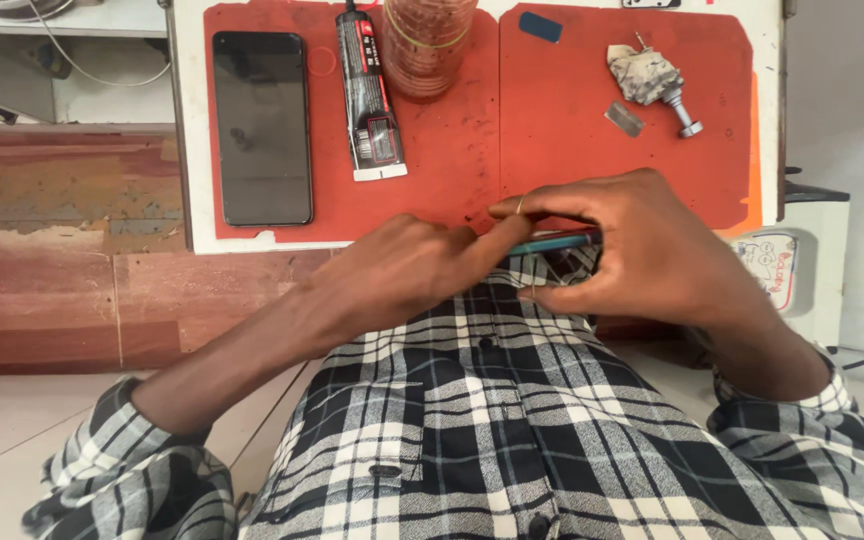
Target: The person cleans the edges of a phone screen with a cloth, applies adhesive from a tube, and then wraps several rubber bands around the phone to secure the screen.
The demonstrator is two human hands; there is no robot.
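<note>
teal-edged, a thin flat device [552, 243] is held edge-on between both hands, just above the person's checked shirt [512, 420] and at the near edge of the red work mat [452, 150]; most of it is hidden by the fingers. the right hand [642, 250] is clasped around it, thumb beneath and fingers curled over the top, with a thin yellow rubber band [520, 205] looped at the fingertip. the left hand [412, 265] reaches across and pinches the device's left end. on the mat beyond the hands lies a dark phone [262, 125], screen up, with a black adhesive tube [367, 95] beside it and a clear jar [427, 45] near the tube's top. farther right lie a small blue pick [540, 27], a small clear plastic piece [624, 118] and a metal tool wrapped in crumpled cloth [652, 80]. the mat rests on a white table [192, 120].
</note>
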